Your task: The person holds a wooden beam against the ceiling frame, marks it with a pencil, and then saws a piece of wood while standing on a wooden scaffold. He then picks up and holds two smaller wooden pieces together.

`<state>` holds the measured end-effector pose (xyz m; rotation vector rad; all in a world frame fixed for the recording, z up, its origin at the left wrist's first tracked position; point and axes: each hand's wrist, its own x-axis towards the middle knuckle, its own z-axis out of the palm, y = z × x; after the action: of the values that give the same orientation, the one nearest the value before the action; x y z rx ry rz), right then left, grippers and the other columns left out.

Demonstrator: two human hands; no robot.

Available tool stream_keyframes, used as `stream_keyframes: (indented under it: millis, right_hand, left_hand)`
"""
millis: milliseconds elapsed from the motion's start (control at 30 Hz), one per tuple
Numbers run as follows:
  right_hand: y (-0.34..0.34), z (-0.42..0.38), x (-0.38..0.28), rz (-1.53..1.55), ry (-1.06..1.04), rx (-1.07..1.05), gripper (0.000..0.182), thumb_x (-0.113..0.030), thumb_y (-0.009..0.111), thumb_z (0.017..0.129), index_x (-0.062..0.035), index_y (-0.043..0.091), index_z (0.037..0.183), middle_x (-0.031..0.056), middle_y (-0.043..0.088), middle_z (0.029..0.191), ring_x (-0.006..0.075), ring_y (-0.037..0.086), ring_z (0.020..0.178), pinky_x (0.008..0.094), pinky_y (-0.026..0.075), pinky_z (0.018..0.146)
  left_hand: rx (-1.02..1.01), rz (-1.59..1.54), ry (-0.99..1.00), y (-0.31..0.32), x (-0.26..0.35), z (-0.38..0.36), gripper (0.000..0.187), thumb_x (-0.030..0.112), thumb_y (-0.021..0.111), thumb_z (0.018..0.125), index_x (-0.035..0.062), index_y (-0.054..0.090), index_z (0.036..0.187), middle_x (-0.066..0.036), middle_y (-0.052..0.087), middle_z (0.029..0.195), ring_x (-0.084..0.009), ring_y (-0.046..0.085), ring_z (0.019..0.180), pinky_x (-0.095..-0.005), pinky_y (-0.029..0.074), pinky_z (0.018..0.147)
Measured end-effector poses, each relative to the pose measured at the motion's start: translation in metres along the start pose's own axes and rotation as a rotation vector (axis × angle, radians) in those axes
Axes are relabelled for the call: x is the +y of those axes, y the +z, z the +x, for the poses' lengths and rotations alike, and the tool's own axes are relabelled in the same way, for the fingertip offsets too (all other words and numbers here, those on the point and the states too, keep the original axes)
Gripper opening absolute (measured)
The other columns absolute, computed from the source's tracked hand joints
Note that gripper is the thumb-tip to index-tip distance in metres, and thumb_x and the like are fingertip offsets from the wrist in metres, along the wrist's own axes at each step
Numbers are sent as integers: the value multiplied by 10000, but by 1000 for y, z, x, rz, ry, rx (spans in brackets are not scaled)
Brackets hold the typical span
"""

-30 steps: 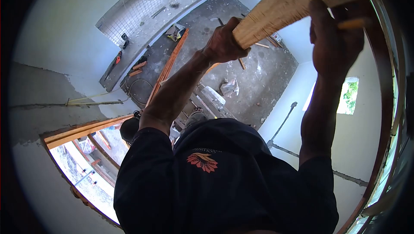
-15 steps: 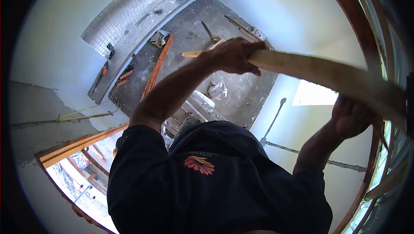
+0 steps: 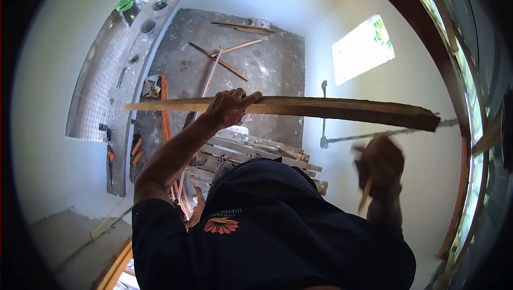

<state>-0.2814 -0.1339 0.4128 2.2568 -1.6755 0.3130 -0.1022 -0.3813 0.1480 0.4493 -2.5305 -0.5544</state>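
A long wooden beam [image 3: 342,109] runs crosswise in front of me, its rough cut end toward the right. My left hand [image 3: 230,107] grips it left of its middle, fingers wrapped over the top edge. Below the beam's right end, apart from it, is my right hand [image 3: 379,164], closed and somewhat blurred. A thin yellowish pencil [image 3: 366,194] sticks out from the bottom of that fist.
Below me are scaffold planks [image 3: 256,148] and another person's bare foot [image 3: 197,196]. Loose timber strips [image 3: 219,61] lie on the concrete floor. A ledge with buckets [image 3: 148,26] runs along the left. A bright window opening [image 3: 363,49] is in the right wall.
The beam has swung away from the right-hand frame and now lies crosswise, its right end in view. My right hand has come off it and moved lower, a pencil now showing.
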Motion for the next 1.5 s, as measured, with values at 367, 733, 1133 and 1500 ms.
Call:
stream_keyframes:
  millis: [367,733,1133,1500]
  right_hand:
    - [81,-65,68,-74,599,-281,276,-101,544,875,-37,633,1129,131,697,982,306,649,955,418,393,946]
    - [125,-127,100,690,1354,-81,292,-272,474,987,-3,562,1061,-31,424,625,64,403,485,250,411,449]
    - [-46,-43,119,1324,228,334,252,-303,486,938,-66,560,904,51,508,896,163,509,720,275,459,626]
    - [-63,-59,163,1333,99,138,315,-314,546,882,-20,569,994,101,535,1020,210,526,861,306,453,727]
  left_hand:
    - [-105,-133,-71,87,38,-49,546,53,590,824,292,542,1312,-134,522,847,-295,559,852,-428,475,767]
    - [-429,-109,-101,124,43,-71,639,-12,540,817,329,486,1355,-175,556,970,-341,589,988,-450,479,868]
    - [-705,-190,-141,195,70,-43,582,22,555,820,245,469,1351,-193,578,950,-349,607,945,-439,494,827]
    - [-580,5,-196,190,75,-37,570,26,538,837,244,479,1359,-164,509,968,-328,563,921,-444,468,833]
